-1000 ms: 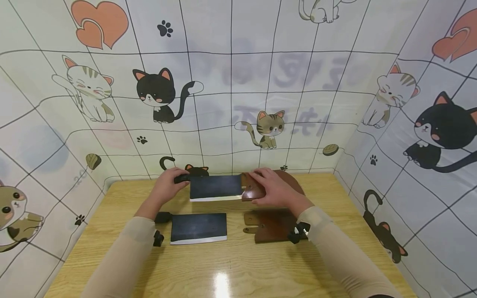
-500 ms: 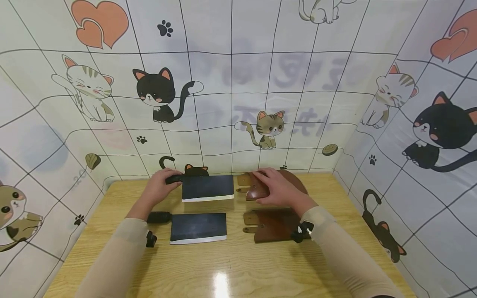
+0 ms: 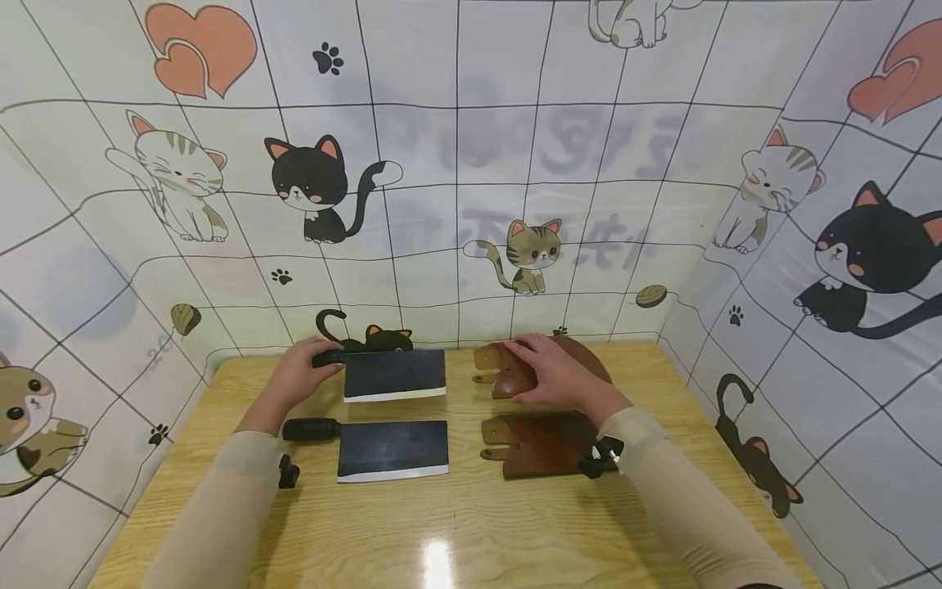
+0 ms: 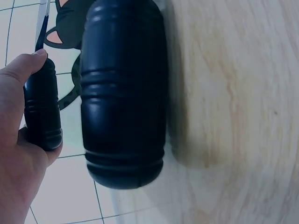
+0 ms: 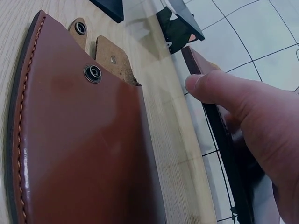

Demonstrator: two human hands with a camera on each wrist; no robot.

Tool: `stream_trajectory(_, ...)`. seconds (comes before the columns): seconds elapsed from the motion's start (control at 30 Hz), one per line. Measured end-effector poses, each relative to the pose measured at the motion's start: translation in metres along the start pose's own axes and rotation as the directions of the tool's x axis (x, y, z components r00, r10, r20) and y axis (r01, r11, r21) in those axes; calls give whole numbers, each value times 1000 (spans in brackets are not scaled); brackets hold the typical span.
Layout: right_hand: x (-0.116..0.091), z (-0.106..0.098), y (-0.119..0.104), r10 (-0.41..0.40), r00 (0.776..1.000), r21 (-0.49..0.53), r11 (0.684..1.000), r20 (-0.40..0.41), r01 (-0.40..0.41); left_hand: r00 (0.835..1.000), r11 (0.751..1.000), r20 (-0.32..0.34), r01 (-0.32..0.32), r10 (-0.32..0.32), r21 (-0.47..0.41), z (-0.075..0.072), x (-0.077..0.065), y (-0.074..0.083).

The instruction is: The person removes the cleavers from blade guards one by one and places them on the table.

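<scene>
My left hand grips the black handle of a cleaver with a dark blade and bright lower edge. The blade is out in the open and points right, toward the back of the table. My right hand holds a brown leather knife sheath by its edges, the thumb on its near edge in the right wrist view. A gap separates the blade tip from the sheath's strap end. Nearer to me lie a second cleaver and a second brown sheath with a snap stud.
Both nearer pieces lie on the wooden table, cleaver left, sheath right. A white wall sheet with cartoon cats rises behind the table's back edge and at both sides. Small black wrist cameras sit at both cuffs.
The left hand has drawn the cleaver leftward, fully out of the sheath. The right hand has kept its hold on the sheath and shifted slightly right.
</scene>
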State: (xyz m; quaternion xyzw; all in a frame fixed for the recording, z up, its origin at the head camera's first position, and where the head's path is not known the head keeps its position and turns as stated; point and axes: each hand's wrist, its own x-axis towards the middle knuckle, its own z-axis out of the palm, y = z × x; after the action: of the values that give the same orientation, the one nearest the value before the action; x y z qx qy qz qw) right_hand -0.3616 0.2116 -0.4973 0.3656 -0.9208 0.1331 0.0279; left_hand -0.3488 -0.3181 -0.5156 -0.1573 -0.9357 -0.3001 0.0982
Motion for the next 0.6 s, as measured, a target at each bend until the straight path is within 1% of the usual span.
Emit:
stream_trajectory(0.1, 0, 0, 1, 5, 1000, 12, 1000, 6, -5, 1000, 1000, -7, 3, -3, -1, 1, -1, -5)
stream_trajectory(0.3, -2, -1, 2, 41, 999, 12, 999, 29, -41, 1000, 1000, -8, 21, -21, 15, 2, -4, -13)
stream_trajectory(0.6, -5, 1, 6, 53, 998, 25, 998, 34, -54, 999, 999, 18, 36, -36, 11, 1, -7, -19)
